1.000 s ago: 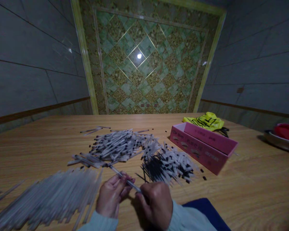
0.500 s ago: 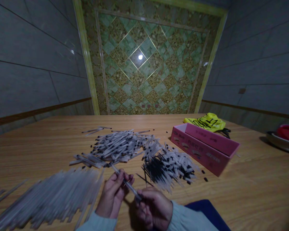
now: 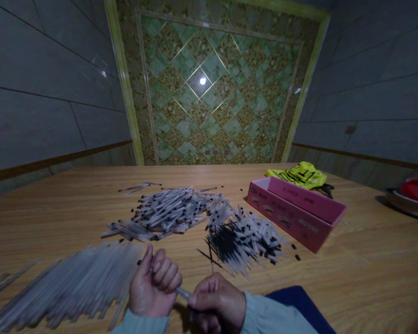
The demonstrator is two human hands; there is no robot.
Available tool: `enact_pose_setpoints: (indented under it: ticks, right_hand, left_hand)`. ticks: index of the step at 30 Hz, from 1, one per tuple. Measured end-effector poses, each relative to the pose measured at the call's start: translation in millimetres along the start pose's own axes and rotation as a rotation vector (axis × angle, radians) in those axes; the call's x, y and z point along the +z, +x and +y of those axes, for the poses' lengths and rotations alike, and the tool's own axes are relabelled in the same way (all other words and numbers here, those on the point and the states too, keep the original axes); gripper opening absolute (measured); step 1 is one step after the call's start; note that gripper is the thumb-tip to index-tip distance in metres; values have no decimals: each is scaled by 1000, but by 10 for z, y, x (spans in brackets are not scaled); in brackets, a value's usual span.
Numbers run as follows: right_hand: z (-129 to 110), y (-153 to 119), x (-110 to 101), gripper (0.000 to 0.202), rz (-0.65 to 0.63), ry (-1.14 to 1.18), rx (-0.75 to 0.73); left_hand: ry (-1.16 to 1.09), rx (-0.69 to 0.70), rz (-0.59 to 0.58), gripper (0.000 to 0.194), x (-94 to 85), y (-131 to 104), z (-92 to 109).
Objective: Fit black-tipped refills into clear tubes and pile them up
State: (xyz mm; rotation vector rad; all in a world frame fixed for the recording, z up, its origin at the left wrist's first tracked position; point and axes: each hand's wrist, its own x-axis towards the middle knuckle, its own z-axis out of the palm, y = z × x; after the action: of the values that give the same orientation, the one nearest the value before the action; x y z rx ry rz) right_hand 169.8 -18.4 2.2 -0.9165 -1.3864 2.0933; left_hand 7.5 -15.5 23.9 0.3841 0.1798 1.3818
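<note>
My left hand (image 3: 156,283), its fingers curled in, is wrapped round a thin clear tube (image 3: 183,292). A dark tip shows above its thumb. At the tube's near end, my right hand (image 3: 214,297) pinches between thumb and fingers; part of that end is hidden. To the left lies a broad row of long clear tubes (image 3: 73,283). Beyond my hands is a heap of tubes with dark ends (image 3: 170,213). Right of it are thin black sticks (image 3: 226,243) and whitish pieces with black ends (image 3: 261,232).
A pink open box (image 3: 292,215) stands at the right, with a yellow bag (image 3: 301,174) behind it. Farther right is a metal bowl (image 3: 404,207) with something red in it. Small black caps (image 3: 297,257) are scattered on the wooden table (image 3: 365,269). Dark blue cloth (image 3: 296,301) lies by my right sleeve.
My left hand has turned and its fingers have closed round the tube, where before they pinched it. The right hand has shifted slightly and still grips the tube's near end.
</note>
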Motion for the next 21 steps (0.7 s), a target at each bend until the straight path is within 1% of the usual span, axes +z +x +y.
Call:
enact_pose_setpoints:
  ticks: [2, 3, 4, 6, 7, 8, 9, 10, 11, 14, 15, 16, 17, 18, 21]
  right_hand:
    - [-4, -25, 34, 35, 98, -195, -79]
    - [-8, -40, 47, 31, 183, -330, -140]
    - [-17, -58, 56, 26, 283, -496, -229]
    - [-55, -101, 59, 14, 474, -863, -486]
    - [-82, -123, 55, 9, 532, -1017, -618]
    - [-110, -143, 47, 6, 557, -1117, -712]
    - [-135, -155, 38, 7, 567, -1147, -752]
    - [-152, -158, 28, 8, 575, -1114, -739]
    - [-159, -148, 16, 9, 585, -1032, -684]
    - [-108, -51, -34, 6, 554, -643, -403]
    - [-78, -10, -56, 5, 530, -525, -324]
    - [-47, 28, -80, 7, 506, -437, -281]
    - [-20, 58, -102, 9, 492, -380, -276]
    - [1, 79, -122, 10, 486, -359, -303]
    - [31, 85, -143, 7, 487, -430, -410]
  left_hand:
    - [3, 20, 19, 50, 10, -4, -17]
    - [2, 32, 30, 51, 11, -4, -23]
    - [1, 45, 44, 52, 8, -3, -26]
    - [-6, 77, 72, 53, -14, 3, -20]
    - [-12, 93, 85, 54, -32, 7, -11]
    - [-20, 106, 97, 54, -56, 10, 2]
    - [-30, 117, 108, 54, -83, 14, 15]
    - [-40, 126, 117, 54, -112, 17, 27]
    - [-50, 133, 126, 54, -143, 21, 37]
    - [-78, 148, 155, 50, -230, 35, 33]
    - [-86, 154, 166, 47, -251, 41, 21]
    - [-95, 160, 178, 44, -267, 49, 7]
    - [-103, 169, 192, 41, -276, 58, -9]
    - [-111, 179, 207, 38, -278, 68, -25]
    - [-123, 197, 264, 33, -257, 93, -53]
